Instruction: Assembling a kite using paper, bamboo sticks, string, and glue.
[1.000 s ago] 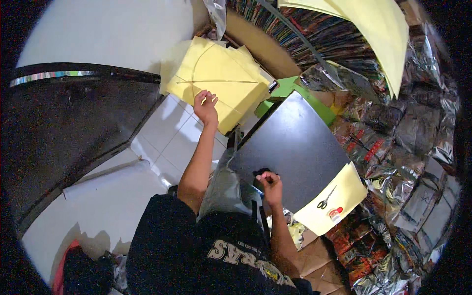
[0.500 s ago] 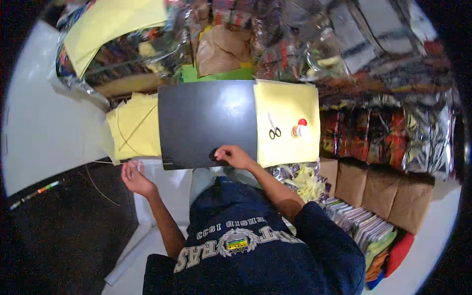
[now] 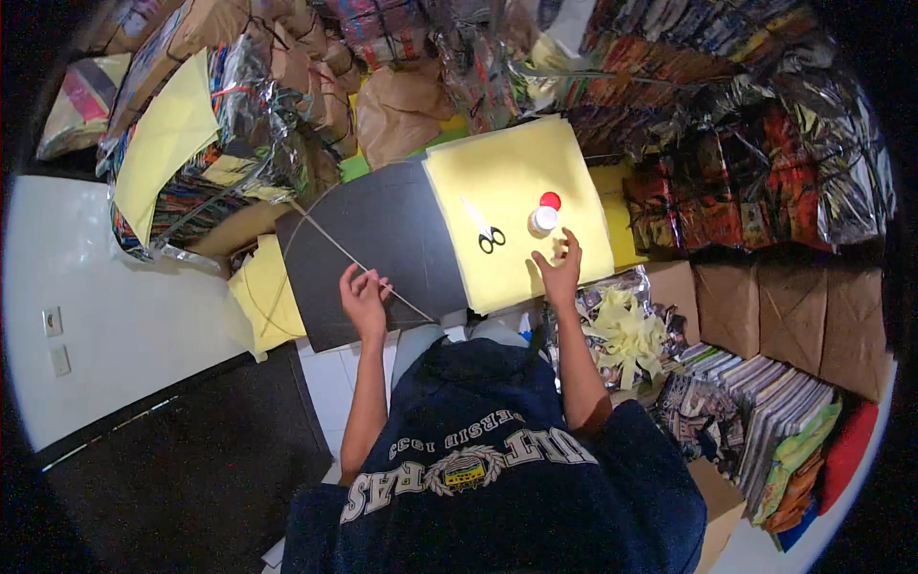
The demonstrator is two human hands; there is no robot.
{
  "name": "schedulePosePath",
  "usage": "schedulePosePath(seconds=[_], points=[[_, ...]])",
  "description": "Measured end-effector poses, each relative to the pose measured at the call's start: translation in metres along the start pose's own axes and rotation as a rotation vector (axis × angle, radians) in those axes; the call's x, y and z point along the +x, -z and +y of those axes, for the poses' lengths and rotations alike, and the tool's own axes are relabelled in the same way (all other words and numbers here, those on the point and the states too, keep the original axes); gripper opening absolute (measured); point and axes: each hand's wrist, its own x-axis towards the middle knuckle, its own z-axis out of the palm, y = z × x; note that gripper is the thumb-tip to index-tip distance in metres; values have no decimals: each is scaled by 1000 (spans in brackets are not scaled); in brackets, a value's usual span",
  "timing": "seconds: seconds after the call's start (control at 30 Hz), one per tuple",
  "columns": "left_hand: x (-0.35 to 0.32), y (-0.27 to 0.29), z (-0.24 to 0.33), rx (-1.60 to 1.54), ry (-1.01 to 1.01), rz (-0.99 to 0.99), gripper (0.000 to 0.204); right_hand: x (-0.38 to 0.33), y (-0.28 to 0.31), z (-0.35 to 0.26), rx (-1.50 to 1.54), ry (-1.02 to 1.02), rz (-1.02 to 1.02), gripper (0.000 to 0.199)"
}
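Since half a second earlier, the right hand (image 3: pixel 560 271) had left the near edge of the black sheet (image 3: pixel 382 249) and come over onto the yellow sheet (image 3: pixel 516 206), while the left hand (image 3: pixel 363 298) had risen from the floor to the thin stick (image 3: pixel 359 260).

Largest before the person lay the black sheet, flat, with the yellow sheet overlapping its right part. A second yellow sheet (image 3: pixel 260 298) showed from under its left edge. The stick ran slantwise across the black sheet, its long axis from the far left down toward the near right, and its near stretch passed right by the left hand's fingers. That hand was half curled, fingertips on or just at the stick; whether it pinched the stick could not be told.

The right hand rested near the front edge of the yellow sheet, fingers loosely spread and bent, holding nothing that could be made out. Just beyond its fingertips stood a small white bottle (image 3: pixel 543 219) with a red cap (image 3: pixel 550 201) lying beside it, and a little to the left of these lay the scissors (image 3: pixel 488 231), blades pointing away. So the right hand was much the nearer to bottle and scissors, the left to the stick.

Foil-wrapped bundles (image 3: pixel 765 163) crowded the far and right sides, well clear of both hands; nothing lay between either hand and its nearest thing.
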Motion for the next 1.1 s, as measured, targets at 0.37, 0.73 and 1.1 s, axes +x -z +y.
schedulePosePath(seconds=[0.37, 0.73, 1.1], points=[[87, 65, -87, 433, 30, 29, 48, 63, -14, 25, -95, 133, -132, 89], [65, 88, -84, 1004, -197, 206, 39, 30, 2, 17, 62, 129, -14, 71], [-30, 99, -62, 996, -443, 249, 38, -34, 30, 14, 21, 154, -47, 70]])
